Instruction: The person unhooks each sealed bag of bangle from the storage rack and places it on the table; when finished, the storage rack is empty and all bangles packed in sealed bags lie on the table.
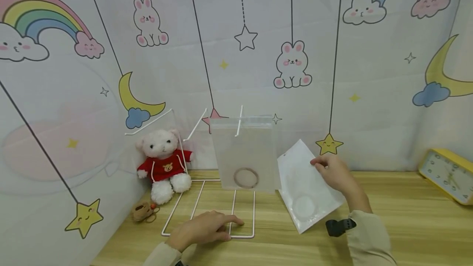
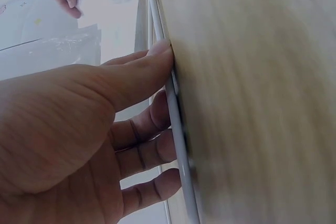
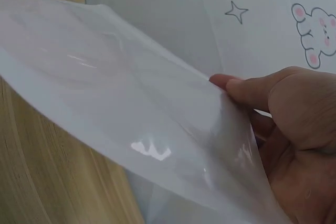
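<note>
Pinching one edge of a white bag (image 1: 303, 180) between thumb and fingers, the right hand (image 1: 334, 170) holds it tilted above the wooden table (image 1: 402, 229), just right of the rack. Through its thin, shiny plastic shows one pale round item (image 1: 304, 207), low down. A second bag, the clear bag (image 1: 251, 151) with a zip-style strip across its top, hangs upright at the wire rack (image 1: 254, 212) and contains one thin brownish ring (image 1: 235, 178). Two bags are in sight, then, each with one round thing inside. The rack is smooth white rod, with three slanting arms visible above its flat base. Across the base's front rod rests the left hand (image 1: 207, 227), fingers loose and index extended, thumb touching the rod. Behind the rack's left side sits one fluffy white bear (image 1: 166, 167) in a red sweater; a boxy yellow clock (image 1: 448, 173) stands far right.
</note>
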Tool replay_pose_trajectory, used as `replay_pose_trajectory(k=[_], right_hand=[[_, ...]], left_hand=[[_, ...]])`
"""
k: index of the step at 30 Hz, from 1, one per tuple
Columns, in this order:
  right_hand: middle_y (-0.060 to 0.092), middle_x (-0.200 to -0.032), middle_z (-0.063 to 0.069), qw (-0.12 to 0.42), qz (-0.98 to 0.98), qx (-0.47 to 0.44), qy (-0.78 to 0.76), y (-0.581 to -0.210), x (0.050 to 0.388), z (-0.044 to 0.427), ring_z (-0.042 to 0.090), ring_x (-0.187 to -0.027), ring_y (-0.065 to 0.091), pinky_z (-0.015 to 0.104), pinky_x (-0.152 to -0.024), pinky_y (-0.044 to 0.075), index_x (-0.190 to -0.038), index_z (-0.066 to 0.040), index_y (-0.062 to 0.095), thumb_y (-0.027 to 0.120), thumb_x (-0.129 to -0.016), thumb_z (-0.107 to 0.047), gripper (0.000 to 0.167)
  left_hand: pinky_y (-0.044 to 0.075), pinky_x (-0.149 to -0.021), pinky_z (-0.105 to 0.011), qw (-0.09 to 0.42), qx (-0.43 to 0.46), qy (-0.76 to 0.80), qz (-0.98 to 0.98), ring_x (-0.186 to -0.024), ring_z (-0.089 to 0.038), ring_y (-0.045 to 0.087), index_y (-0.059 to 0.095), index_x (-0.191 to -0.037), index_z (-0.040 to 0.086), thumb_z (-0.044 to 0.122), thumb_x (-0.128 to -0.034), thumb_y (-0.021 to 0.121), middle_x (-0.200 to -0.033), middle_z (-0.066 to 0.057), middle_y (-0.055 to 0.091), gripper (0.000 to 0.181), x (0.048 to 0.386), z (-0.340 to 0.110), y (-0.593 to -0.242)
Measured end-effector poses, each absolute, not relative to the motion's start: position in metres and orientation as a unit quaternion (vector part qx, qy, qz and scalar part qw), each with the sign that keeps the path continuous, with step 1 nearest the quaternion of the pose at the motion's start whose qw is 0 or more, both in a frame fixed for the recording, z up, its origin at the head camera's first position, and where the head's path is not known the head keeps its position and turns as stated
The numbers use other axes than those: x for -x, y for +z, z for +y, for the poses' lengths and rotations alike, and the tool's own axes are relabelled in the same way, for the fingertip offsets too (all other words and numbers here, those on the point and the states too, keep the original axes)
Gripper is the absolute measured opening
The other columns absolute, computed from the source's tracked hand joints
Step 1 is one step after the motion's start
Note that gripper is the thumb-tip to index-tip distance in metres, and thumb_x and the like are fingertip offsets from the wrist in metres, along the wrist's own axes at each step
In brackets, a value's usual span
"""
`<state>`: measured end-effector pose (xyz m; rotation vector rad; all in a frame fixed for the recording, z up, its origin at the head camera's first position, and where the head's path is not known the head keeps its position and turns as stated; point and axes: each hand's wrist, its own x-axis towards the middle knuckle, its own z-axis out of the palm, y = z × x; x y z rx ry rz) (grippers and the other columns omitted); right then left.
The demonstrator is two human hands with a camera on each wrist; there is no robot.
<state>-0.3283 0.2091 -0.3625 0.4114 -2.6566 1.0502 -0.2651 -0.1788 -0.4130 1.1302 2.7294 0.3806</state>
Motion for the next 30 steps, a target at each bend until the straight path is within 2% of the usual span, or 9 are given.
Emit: replay_pose_trajectory(k=[10,14,18,24,30], right_hand=[[0.066,-0.115,0.028,0.043,-0.919,-0.166,0.354,-0.3621,0.3272,0.2096,0.042,-0.109,0.061,0.051,-0.087,0.051,-0.115,0.012,0.067,0.053,-0.100,-0.001,0.024],[0.068,-0.109,0.023,-0.001,-0.911,-0.162,0.379,-0.3639,0.3259,0.2084,0.031,-0.092,0.066,0.043,-0.073,0.056,-0.115,0.011,0.067,0.055,-0.100,-0.001,0.023],[0.068,-0.098,0.015,-0.052,-0.899,-0.164,0.403,-0.3664,0.3235,0.2079,0.021,-0.071,0.063,0.037,-0.057,0.056,-0.117,0.010,0.067,0.055,-0.100,-0.001,0.024],[0.063,-0.086,0.007,-0.097,-0.893,-0.193,0.394,-0.3678,0.3201,0.2087,0.021,-0.062,0.059,0.036,-0.055,0.054,-0.119,0.007,0.066,0.056,-0.099,-0.003,0.024],[0.064,-0.094,0.010,-0.134,-0.879,-0.211,0.407,-0.3689,0.3197,0.2088,0.024,-0.061,0.060,0.037,-0.055,0.053,-0.130,0.009,0.058,0.055,-0.099,-0.001,0.033]], left_hand=[[0.039,-0.063,-0.021,0.076,-0.385,0.129,0.911,-0.064,0.001,0.041,0.063,-0.133,0.024,0.019,-0.0920,0.073,-0.070,0.014,0.046,0.042,0.2630,-0.1799,-0.4123],[0.040,-0.065,-0.021,0.081,-0.386,0.130,0.910,-0.066,0.001,0.042,0.063,-0.133,0.023,0.019,-0.0919,0.073,-0.071,0.014,0.047,0.043,0.2629,-0.1800,-0.4123],[0.041,-0.067,-0.021,0.082,-0.386,0.128,0.910,-0.067,0.000,0.044,0.062,-0.133,0.023,0.019,-0.0920,0.073,-0.072,0.014,0.049,0.043,0.2626,-0.1794,-0.4120],[0.041,-0.068,-0.021,0.078,-0.385,0.125,0.911,-0.068,0.000,0.045,0.063,-0.133,0.023,0.019,-0.0920,0.073,-0.072,0.014,0.049,0.042,0.2623,-0.1785,-0.4108],[0.041,-0.069,-0.021,0.079,-0.384,0.125,0.912,-0.068,0.000,0.045,0.063,-0.133,0.024,0.018,-0.0920,0.073,-0.073,0.014,0.048,0.042,0.2630,-0.1780,-0.4102]])
